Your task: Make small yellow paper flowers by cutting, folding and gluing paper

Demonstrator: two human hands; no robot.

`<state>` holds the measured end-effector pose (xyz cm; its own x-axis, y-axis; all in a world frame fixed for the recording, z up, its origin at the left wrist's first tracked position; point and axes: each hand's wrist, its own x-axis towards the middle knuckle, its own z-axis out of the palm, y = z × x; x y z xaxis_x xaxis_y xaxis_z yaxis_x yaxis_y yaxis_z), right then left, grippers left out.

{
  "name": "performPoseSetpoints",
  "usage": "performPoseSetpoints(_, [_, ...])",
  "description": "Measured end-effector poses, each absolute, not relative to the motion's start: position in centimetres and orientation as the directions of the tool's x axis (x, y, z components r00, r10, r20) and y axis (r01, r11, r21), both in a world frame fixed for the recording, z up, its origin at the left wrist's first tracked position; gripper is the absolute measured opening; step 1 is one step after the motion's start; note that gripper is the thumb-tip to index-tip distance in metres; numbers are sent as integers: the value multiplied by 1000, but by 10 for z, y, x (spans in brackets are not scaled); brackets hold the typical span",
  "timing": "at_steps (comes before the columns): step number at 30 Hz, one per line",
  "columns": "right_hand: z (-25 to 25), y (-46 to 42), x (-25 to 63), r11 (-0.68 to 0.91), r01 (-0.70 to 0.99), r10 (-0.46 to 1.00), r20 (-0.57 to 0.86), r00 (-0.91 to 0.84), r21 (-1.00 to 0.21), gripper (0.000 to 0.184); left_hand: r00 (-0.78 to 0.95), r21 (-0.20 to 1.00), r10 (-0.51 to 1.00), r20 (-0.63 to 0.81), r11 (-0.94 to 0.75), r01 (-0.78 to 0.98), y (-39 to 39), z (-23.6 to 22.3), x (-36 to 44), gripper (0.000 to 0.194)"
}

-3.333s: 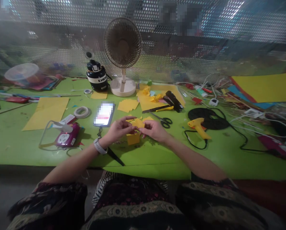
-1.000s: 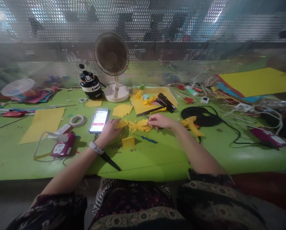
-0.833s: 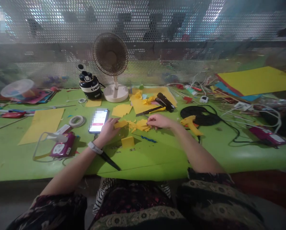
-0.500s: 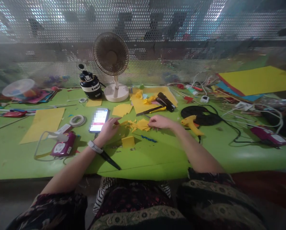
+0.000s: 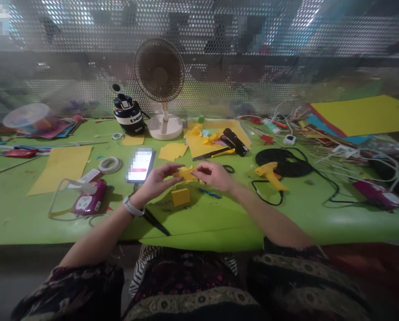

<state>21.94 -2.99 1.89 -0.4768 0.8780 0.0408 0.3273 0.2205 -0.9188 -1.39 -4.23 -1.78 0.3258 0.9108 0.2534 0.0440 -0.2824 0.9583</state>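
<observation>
Nearest us, dark patterned sleeves (image 5: 69, 285) were cut off by the bottom edge, and the left wrist covered one end of a black tapered object (image 5: 156, 223) we could not identify. Farther in on the green table (image 5: 202, 225) stood a small yellow block (image 5: 181, 197), near a blue strip (image 5: 210, 193) too small for us to read. Just beyond the block, we saw a yellow paper piece (image 5: 185, 174) between the left hand (image 5: 157, 182) and the right hand (image 5: 216, 175), thumb and fingers of each pinched nearly together on its ends, hiding them. The right hand blocked all but a black loop of the scissors (image 5: 230, 169). Behind a fan (image 5: 159, 70), we could make out only blurred shapes through perforated mesh (image 5: 213, 96).
</observation>
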Motion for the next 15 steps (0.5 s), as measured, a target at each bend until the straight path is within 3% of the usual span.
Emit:
performPoseSetpoints(5, [16,-36,212,-37,161,842,-117,-526,-986,33,129,973,984,119,-90,-213,-42,-14,-8,46])
performPoseSetpoints(8, [12,-38,206,-120,130,839,-170,-517,-984,38,139,947,990,-21,64,-315,-43,-16,-6,45])
performPoseSetpoints(12, [7,-40,204,-80,134,858,-137,-495,-988,41,261,931,957,-126,205,-301,-47,-19,-4,33])
performPoseSetpoints(15, [7,-41,210,154,274,861,-7,-508,-949,33,291,925,944,-157,243,-291,-48,-18,-5,30])
